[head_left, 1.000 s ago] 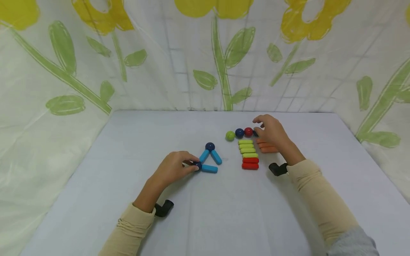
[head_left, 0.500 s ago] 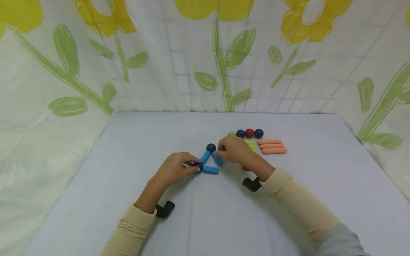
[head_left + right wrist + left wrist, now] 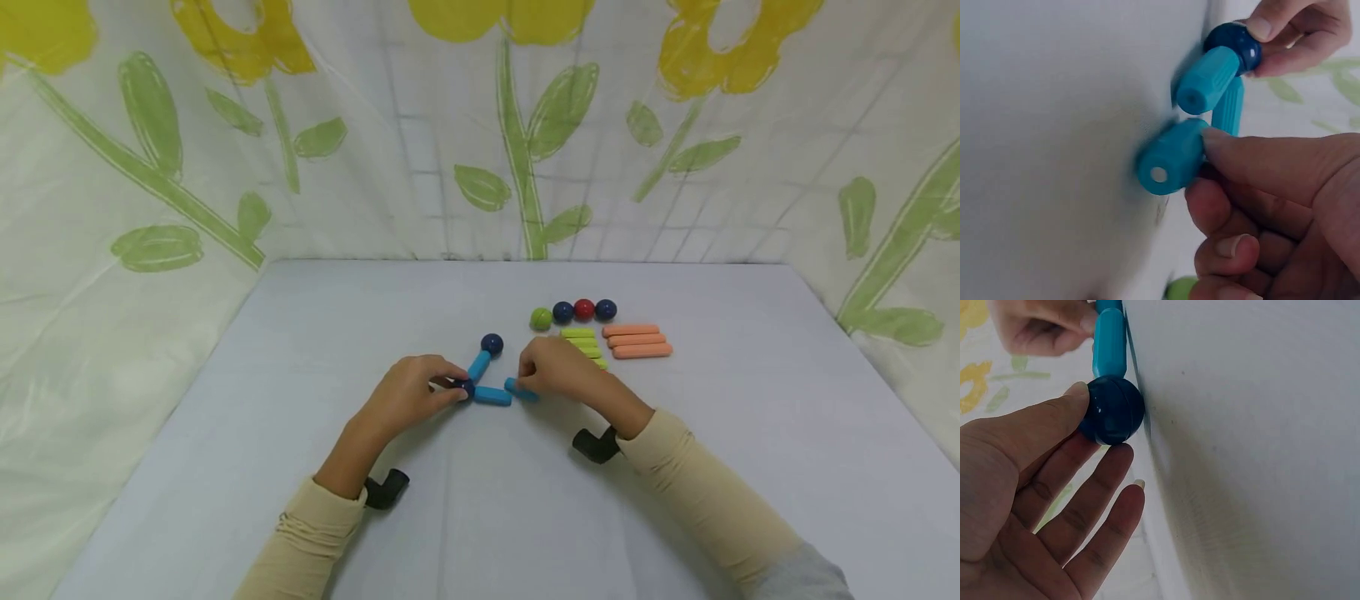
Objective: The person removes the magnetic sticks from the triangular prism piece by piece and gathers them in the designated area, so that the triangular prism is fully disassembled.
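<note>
My left hand (image 3: 412, 387) pinches a dark blue ball (image 3: 1113, 411) between thumb and fingers on the table. From this ball one light blue magnetic rod (image 3: 492, 397) points right. Another blue rod (image 3: 478, 367) slants up to a second dark blue ball (image 3: 492, 344). My right hand (image 3: 558, 368) pinches a loose blue rod (image 3: 1169, 156) with thumb and index finger; a pale round spot shows on its end. That rod lies close to the free end of the right-pointing rod; whether they touch I cannot tell.
Behind my right hand lie a green ball (image 3: 542, 318), a red ball (image 3: 584, 309) and dark blue balls (image 3: 606, 309) in a row. Yellow-green rods (image 3: 577, 333) are partly covered by that hand. Orange rods (image 3: 637, 341) lie further right. A flowered curtain (image 3: 337, 208) hangs behind the table.
My right hand came left from the ball row to the second ball, then drew the blue rod away from it, down and right. My left hand stays on its ball.
</note>
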`<state>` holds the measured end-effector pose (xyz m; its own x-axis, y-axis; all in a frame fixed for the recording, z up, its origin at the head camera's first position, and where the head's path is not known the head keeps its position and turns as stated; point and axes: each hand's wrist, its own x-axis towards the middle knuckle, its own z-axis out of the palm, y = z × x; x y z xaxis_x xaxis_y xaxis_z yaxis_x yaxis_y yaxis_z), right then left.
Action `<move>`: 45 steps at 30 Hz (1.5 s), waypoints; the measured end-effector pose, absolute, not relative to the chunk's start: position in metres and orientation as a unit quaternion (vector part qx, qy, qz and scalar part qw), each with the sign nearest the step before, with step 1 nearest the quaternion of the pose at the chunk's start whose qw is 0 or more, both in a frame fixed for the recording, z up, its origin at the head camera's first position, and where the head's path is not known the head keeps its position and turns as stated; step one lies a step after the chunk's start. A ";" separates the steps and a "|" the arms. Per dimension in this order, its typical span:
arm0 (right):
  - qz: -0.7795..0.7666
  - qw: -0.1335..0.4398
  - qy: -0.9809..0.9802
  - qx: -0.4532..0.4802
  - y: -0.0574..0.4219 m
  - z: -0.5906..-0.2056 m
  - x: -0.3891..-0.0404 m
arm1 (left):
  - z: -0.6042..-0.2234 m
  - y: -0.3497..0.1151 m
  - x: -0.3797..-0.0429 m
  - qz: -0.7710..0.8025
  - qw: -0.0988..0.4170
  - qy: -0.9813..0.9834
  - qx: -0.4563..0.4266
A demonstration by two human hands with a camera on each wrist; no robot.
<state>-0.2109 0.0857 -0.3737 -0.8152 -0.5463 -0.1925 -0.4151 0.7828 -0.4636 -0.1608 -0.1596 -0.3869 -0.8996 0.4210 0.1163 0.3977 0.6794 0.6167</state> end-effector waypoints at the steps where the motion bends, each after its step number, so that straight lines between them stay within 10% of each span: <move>1: -0.207 0.170 0.928 -0.259 0.090 -0.372 -0.208 | -0.387 -0.159 -0.161 0.331 0.018 0.917 0.223; 26: -0.169 0.080 0.944 -0.272 0.155 -0.368 -0.177 | -0.388 -0.160 -0.161 0.333 0.020 0.915 0.226; 45: -0.177 0.044 0.925 -0.333 0.066 -0.361 -0.177 | -0.391 -0.162 -0.164 0.341 0.012 0.909 0.240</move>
<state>-0.1769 0.0664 -0.3614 -0.7746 -0.6313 0.0366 -0.6001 0.7156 -0.3574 -0.1635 -0.1616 -0.3906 -0.8846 0.4443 0.1415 0.4278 0.6527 0.6253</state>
